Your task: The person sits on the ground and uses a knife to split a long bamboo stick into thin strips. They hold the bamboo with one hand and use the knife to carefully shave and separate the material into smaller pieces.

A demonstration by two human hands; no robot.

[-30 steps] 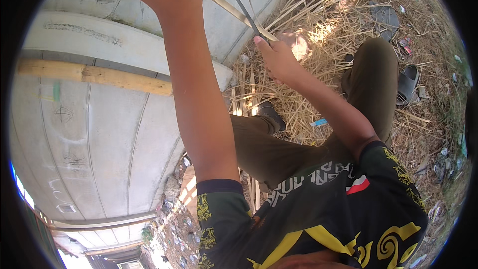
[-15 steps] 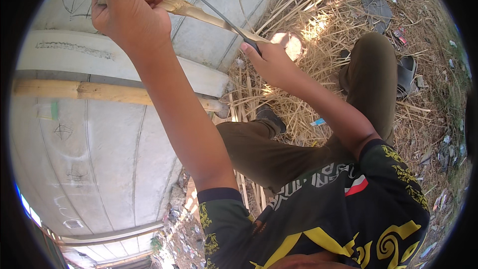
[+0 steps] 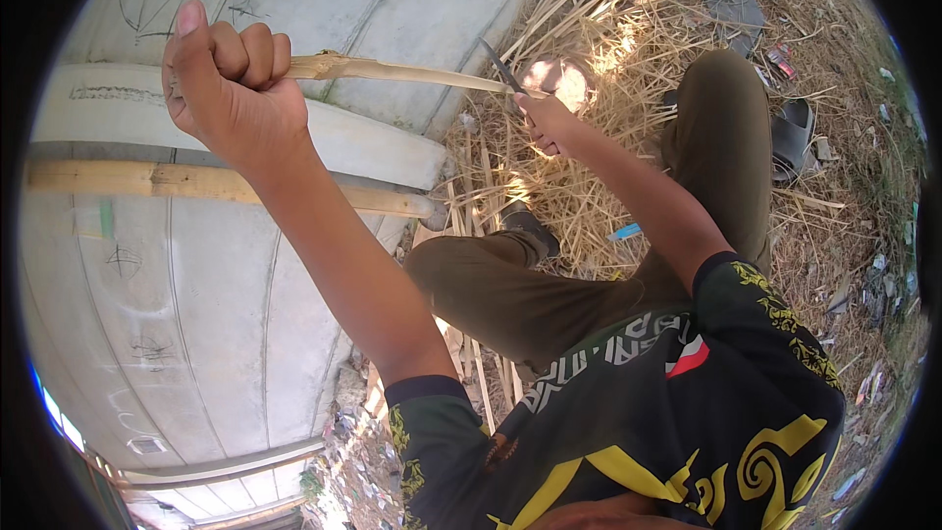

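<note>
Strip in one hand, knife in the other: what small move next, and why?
Probably draw the left hand slightly leftward, with the right hand steady: the left grips the pale strip, which runs to the right, where the knife appears to cross it.

The tan strip (image 3: pixel 412 71) stretches nearly level, rough near its left end; the dark knife (image 3: pixel 501 66) slants up-left, apparently touching its right part.

a pale strip (image 3: pixel 412 71) bars the way between left hand (image 3: pixel 235 83) and right hand (image 3: pixel 546 122); below it, room opens above the left knee (image 3: pixel 437 267).
</note>
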